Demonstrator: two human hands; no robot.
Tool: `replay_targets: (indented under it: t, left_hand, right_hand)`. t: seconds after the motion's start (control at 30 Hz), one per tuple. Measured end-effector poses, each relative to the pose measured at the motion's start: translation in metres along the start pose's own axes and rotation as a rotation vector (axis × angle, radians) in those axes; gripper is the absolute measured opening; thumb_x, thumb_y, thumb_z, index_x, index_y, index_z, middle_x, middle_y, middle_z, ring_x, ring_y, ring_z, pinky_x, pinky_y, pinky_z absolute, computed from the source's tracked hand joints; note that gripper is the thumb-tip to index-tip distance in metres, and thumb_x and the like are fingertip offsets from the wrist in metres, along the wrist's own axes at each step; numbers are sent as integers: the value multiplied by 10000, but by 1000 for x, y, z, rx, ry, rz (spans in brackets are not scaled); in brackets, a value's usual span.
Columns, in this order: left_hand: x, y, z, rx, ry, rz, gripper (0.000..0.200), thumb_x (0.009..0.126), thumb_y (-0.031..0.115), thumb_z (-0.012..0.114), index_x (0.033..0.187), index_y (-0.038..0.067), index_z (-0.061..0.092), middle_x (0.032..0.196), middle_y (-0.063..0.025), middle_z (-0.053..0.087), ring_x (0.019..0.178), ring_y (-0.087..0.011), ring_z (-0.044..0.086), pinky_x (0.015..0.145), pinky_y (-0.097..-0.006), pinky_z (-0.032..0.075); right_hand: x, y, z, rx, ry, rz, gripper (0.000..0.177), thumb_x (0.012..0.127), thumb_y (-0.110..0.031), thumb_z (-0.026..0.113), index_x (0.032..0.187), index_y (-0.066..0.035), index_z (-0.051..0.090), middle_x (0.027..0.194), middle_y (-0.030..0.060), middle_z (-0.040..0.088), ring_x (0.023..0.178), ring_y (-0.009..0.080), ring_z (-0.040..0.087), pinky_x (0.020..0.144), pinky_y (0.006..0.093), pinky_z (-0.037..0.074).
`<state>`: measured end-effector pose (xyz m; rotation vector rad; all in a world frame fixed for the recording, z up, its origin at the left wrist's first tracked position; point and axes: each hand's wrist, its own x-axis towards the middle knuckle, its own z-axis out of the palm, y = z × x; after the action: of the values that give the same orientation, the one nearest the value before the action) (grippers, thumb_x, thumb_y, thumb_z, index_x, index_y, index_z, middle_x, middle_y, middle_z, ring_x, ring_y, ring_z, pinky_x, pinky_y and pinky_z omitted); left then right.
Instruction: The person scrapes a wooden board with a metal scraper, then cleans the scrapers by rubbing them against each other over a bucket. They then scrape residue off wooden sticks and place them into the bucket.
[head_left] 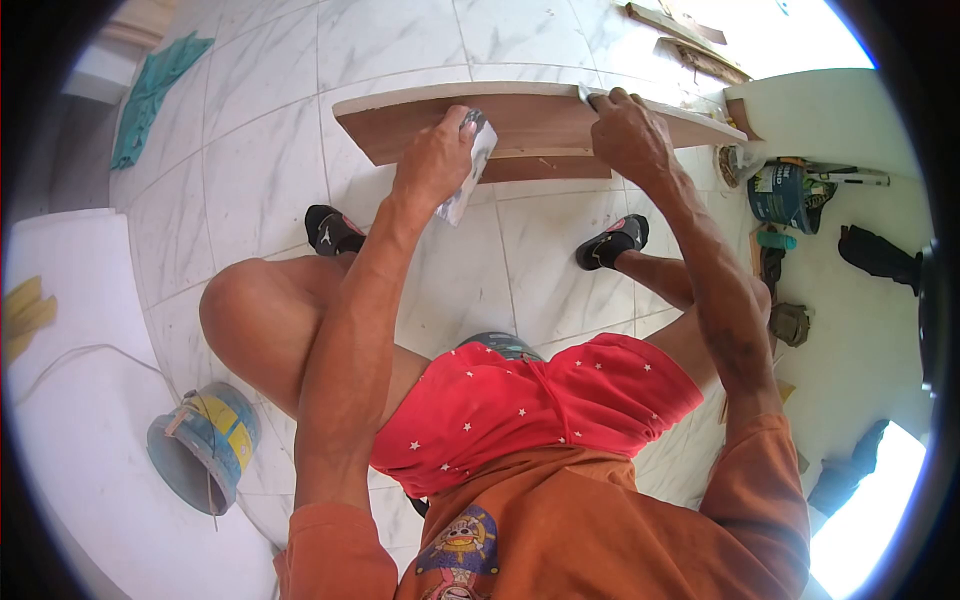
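Note:
A long wooden board point(540, 125) stands on edge in front of me, its upper edge coated pale. My left hand point(437, 152) is closed around a flat plate smeared with grey and white putty point(474, 165), held in front of the board's near face. With my right hand point(632, 138) I grip a small putty knife point(586, 95). Its blade is at the pale upper edge, and my fingers hide most of the handle. Below the board, a second strip of wood point(550, 169) shows in part.
A blue bucket point(205, 450) lies tipped at the left, near a white slab point(80, 340). A green cloth point(160, 95) rests on the tiled floor point(270, 180). Wood offcuts point(690, 45) lie at the back right. A dark tub of tools point(785, 197) stands at the right.

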<state>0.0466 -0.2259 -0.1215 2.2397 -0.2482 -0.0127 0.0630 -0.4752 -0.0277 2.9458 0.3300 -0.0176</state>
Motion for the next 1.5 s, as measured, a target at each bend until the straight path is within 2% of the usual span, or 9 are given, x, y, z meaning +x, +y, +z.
replay_targets:
  t: [0.27,0.37,0.47,0.57,0.73,0.83,1.03,1.33,1.5]
  left_hand:
    - [3,-1,-1,-20,-39,-36,328,1039,312,456,1248,80,557,1042,-255,685,998,-493,618,836,-550,484]
    - [1,-2,0,-35,-20,-24,327,1039,308,457,1247,76,558,1035,-259,685,993,-493,619,833,-549,484]
    - [1,-1,-1,-18,-21,-25,330,1038,309,456,1247,75,557,1035,-258,685,993,-491,621,835,-547,487]
    - [1,-1,0,-16,-16,-36,333,1037,313,454,1247,77,558,1035,-255,686,992,-488,625,836,-547,488]
    - [2,-1,-1,-24,-36,-53,335,1037,313,451,1253,81,559,1034,-255,687,988,-486,628,838,-547,489]
    - [2,-1,-2,-29,-29,-46,335,1036,313,453,1255,81,557,1030,-258,688,988,-488,628,839,-549,489]
    - [1,-1,-1,-8,-23,-40,335,1038,315,452,1258,83,552,1039,-261,687,998,-490,626,839,-553,490]
    - [1,-2,0,-37,-25,-41,340,1041,322,450,1259,81,550,1045,-260,686,1004,-488,626,839,-543,493]
    - [0,-1,0,-37,-32,-54,336,1041,318,445,1244,75,557,1053,-253,685,1008,-488,620,844,-543,486]
  right_hand:
    - [-18,-15,-9,118,85,-162,367,888,-99,571,1242,-58,659,1163,175,639,1121,346,607,956,444,513]
    - [-12,-11,-6,84,141,-92,400,857,-51,560,1247,-58,648,1124,153,647,1074,340,615,951,452,507]
    - [-7,-19,-2,1,140,-52,379,859,-59,573,1230,-45,649,1100,171,643,1055,349,620,933,456,513]
    - [-2,-29,13,-50,221,-105,294,866,-65,576,1143,-19,663,1066,191,627,1037,358,619,889,458,519]
    - [-15,-48,21,-25,216,-216,338,863,-42,588,1191,43,588,1099,202,603,1059,351,596,860,449,507]
    - [-18,-43,8,2,244,-214,326,856,-46,601,1163,62,600,1094,214,608,1049,359,600,856,455,512]
    - [-9,-36,14,-61,158,-14,292,858,-57,603,1125,57,630,1073,221,620,1036,370,607,847,463,525]
    - [-19,-44,10,101,254,-284,291,861,-37,592,1135,54,620,1096,229,607,1039,377,602,855,480,506]
    - [-15,-37,15,6,239,-111,285,852,-33,585,1125,45,610,1088,215,603,1051,369,590,872,471,494]
